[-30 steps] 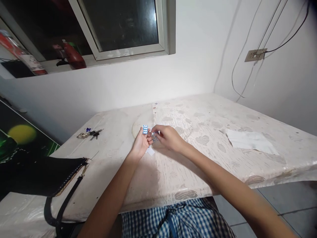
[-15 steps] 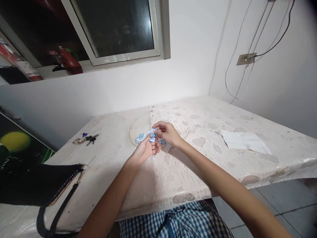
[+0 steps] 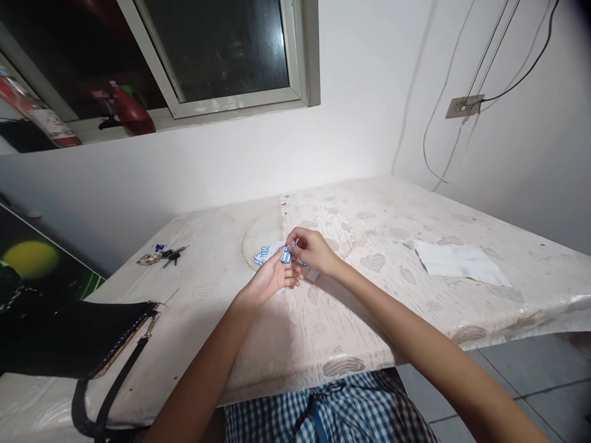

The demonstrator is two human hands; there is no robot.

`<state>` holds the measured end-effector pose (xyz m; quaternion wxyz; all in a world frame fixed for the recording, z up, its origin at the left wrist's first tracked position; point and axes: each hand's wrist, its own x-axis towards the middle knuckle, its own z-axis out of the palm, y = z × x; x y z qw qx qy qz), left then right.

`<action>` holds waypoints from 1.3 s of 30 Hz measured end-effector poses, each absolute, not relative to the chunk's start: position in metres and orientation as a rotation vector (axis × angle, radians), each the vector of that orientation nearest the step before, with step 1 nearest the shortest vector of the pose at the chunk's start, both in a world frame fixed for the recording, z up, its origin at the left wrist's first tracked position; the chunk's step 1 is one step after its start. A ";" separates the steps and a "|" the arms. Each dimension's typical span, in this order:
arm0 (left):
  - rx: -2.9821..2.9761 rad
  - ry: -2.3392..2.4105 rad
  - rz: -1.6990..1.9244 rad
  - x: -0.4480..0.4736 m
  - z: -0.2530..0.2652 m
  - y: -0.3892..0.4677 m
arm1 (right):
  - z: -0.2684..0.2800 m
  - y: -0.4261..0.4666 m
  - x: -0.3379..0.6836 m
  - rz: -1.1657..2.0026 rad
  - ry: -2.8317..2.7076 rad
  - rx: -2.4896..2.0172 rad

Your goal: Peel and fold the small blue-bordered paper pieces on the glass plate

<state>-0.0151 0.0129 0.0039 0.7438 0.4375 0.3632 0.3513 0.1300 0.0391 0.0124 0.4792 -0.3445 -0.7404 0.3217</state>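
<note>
A small white paper piece with blue printed lines point(image 3: 286, 255) is held between both hands above the table. My right hand point(image 3: 314, 251) pinches its upper edge between thumb and fingers. Palm up, my left hand point(image 3: 272, 277) grips the piece at its left side with the thumb, the other fingers loosely curled. Under and behind the hands lies a white sheet with blue drawings point(image 3: 263, 253), partly covered by them. A small pale card point(image 3: 313, 275) rests on the tablecloth just below my right hand.
A patterned tablecloth point(image 3: 341, 332) covers the table. Keys point(image 3: 173, 255) and a black bag with a strap point(image 3: 74, 338) lie at the left. A white cloth or paper point(image 3: 462, 263) lies at the right. A wall outlet with cables point(image 3: 464, 106) is beyond.
The small paper piece has turned between my fingers and now shows a different blue pattern or angle. Both hands stay nearly in place; the view has shifted slightly.
</note>
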 end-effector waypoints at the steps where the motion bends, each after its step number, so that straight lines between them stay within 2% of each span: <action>1: 0.954 0.796 0.765 -0.015 0.004 0.013 | 0.011 0.040 0.130 0.776 -1.812 -0.840; 7: 0.918 0.759 0.811 -0.013 0.004 0.011 | 0.008 0.044 0.131 0.655 -1.805 -0.875; 12: 0.962 0.745 0.794 -0.014 0.006 0.010 | 0.013 0.044 0.129 1.114 -1.680 -0.837; 15: 0.961 0.774 0.802 -0.013 0.007 0.008 | 0.015 0.043 0.128 1.201 -1.698 -0.814; 17: 0.952 0.775 0.829 -0.013 0.008 0.008 | 0.017 0.042 0.131 1.019 -1.765 -0.917; 20: 0.899 0.753 0.945 -0.016 0.010 0.010 | 0.025 0.040 0.144 0.459 -1.910 -1.192; 22: 0.844 0.741 1.039 -0.020 0.012 0.013 | 0.033 0.038 0.154 0.236 -2.088 -1.370; 27: 0.764 0.694 1.194 -0.027 0.017 0.019 | 0.045 0.029 0.158 0.482 -2.578 -1.563; 31: 0.752 0.707 1.185 -0.028 0.016 0.019 | 0.034 0.015 0.137 0.149 -2.629 -1.795; 39: 0.760 0.766 1.177 -0.027 0.011 0.019 | 0.018 -0.008 0.111 -0.079 -2.549 -1.799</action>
